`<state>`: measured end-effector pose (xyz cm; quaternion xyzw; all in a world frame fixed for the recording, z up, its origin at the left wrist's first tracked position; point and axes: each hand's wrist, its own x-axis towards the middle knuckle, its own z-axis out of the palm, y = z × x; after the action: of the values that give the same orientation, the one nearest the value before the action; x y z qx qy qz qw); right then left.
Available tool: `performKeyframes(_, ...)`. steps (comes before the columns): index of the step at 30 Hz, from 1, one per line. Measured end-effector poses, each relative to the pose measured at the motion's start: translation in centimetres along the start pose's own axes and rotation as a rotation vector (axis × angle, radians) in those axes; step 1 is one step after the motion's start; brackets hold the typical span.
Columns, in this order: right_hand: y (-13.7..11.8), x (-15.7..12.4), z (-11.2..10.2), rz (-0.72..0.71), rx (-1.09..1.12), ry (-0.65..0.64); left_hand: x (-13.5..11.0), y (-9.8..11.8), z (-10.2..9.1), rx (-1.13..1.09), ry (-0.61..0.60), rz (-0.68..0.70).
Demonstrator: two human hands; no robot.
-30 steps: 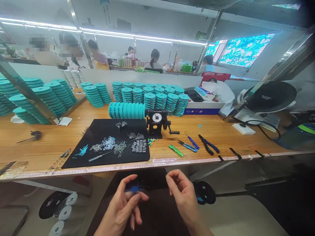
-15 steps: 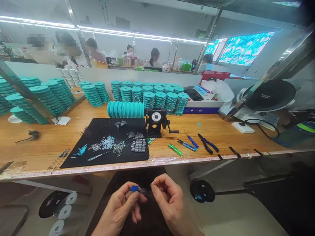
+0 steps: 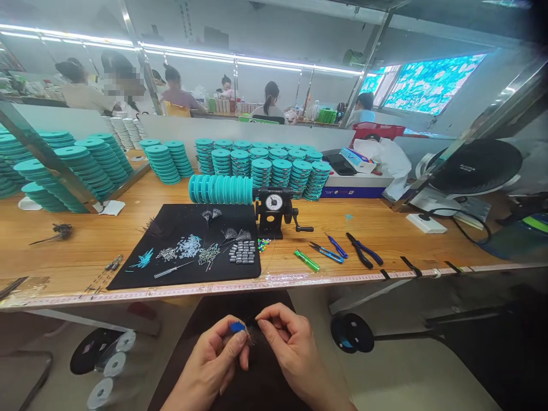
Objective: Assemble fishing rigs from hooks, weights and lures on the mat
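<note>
A: What are the hands doing?

B: The left hand (image 3: pixel 214 357) is closed, pinching a small blue piece (image 3: pixel 237 326) between thumb and fingers. A dark feathery tuft (image 3: pixel 252 335) sits just beside it, and the right hand (image 3: pixel 295 348) curls in against that tuft, though I can't tell if it's gripping.

A: And against the earlier frame?

B: The hands were well apart then; now they nearly touch.

A: What's holding all the parts?

B: A black mat (image 3: pixel 141 228) on the wooden bench (image 3: pixel 85 245) carries sorted heaps of pale beads and neat rows of grey blocks (image 3: pixel 242 252). Behind it, smooth teal spools (image 3: pixel 220 189) sit side by side on a hand-crank winder (image 3: pixel 274 208), with more teal spools (image 3: pixel 278 171) stacked in columns at the back of the bench.
</note>
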<state>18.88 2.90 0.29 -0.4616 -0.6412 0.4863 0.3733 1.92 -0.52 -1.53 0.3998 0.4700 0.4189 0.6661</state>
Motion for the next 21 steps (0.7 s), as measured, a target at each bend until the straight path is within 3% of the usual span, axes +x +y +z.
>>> performKeyframes(7, 0.8, -0.4, 0.4, 0.007, 0.040, -0.020, -0.9, 1.7, 1.0, -0.001, 0.036, 0.008)
performKeyframes(17, 0.4, -0.1, 0.1, 0.129, 0.258, -0.069, -0.2, 0.4, 0.7, 0.051, -0.025, 0.057)
performKeyframes(21, 0.3, -0.4, 0.2, 0.137, 0.199, -0.087, -0.3, 0.7, 0.9, 0.127, -0.006, 0.071)
